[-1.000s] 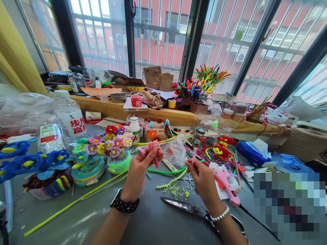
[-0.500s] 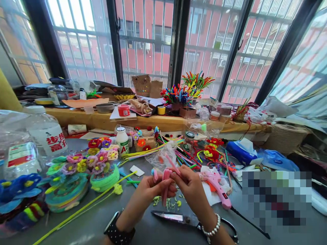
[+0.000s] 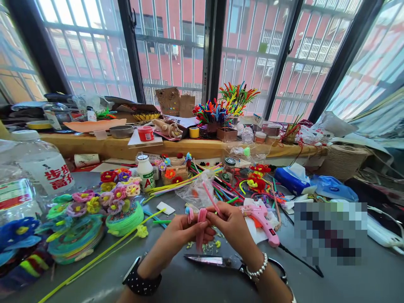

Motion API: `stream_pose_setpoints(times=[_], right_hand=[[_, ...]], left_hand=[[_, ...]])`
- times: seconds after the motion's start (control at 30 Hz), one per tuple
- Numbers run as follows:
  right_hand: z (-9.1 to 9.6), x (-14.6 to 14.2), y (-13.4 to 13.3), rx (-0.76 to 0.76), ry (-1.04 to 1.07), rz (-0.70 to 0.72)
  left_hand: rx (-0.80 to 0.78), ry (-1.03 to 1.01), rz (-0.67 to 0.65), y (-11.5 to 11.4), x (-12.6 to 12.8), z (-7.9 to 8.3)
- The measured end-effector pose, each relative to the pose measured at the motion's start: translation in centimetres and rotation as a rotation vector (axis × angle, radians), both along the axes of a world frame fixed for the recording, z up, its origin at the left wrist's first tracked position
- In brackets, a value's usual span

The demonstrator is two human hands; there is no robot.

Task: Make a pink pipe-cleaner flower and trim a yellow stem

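Pink pipe cleaners (image 3: 201, 219), bent into folded loops, are pinched between the fingers of my left hand (image 3: 183, 233). A straight length of pink pipe cleaner (image 3: 210, 194) sticks up from the closed thumb and fingers of my right hand (image 3: 229, 221). Both hands meet over the grey table. Below them lie scissors (image 3: 217, 260), partly hidden by my right wrist. To the right of that hand rests a pink glue gun (image 3: 263, 221) with a black cable. Small yellow-green scraps (image 3: 210, 247) are scattered beneath the fingers.
On the left stand plastic bottles (image 3: 44, 164) and pots of pipe-cleaner flowers (image 3: 123, 221). A long yellow stem (image 3: 104, 253) lies slantwise in front of them. Behind my hands are a plastic bag (image 3: 197, 189), a white bottle (image 3: 146, 174), a glass jar (image 3: 228, 170) and a blue tissue pack (image 3: 292, 179).
The camera view has shifted slightly, so the scene sits a little further left and higher. Both hands keep their hold on the pink pipe cleaners, with little visible change.
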State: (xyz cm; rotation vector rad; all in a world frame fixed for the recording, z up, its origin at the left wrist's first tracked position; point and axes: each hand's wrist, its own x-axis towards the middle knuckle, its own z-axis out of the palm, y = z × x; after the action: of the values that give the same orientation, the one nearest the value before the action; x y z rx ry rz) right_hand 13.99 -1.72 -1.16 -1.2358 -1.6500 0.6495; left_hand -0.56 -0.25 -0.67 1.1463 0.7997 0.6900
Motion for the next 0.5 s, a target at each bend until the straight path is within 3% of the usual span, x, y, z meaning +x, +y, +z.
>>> stream_pose_setpoints(times=[0.1,0.2,0.27,0.5], right_hand=[[-0.1,0.1,0.1,0.067,0.036,-0.026],[0.1,0.5,0.0,0.156,0.042,-0.162],[0.4,0.9,-0.3,0.183,-0.079,-0.195],[1.5,2.0,-1.0,0.198,-0.505,-0.083]], left_hand=[[-0.002,-0.072,0.120,0.1,0.0,0.1],[-0.031,-0.197,0.205,0.2,-0.5,0.4],[-0.038,-0.256,0.221,0.3,-0.8,0.6],[-0.003,-0.310,0.253,0.6,-1.3,0.7]])
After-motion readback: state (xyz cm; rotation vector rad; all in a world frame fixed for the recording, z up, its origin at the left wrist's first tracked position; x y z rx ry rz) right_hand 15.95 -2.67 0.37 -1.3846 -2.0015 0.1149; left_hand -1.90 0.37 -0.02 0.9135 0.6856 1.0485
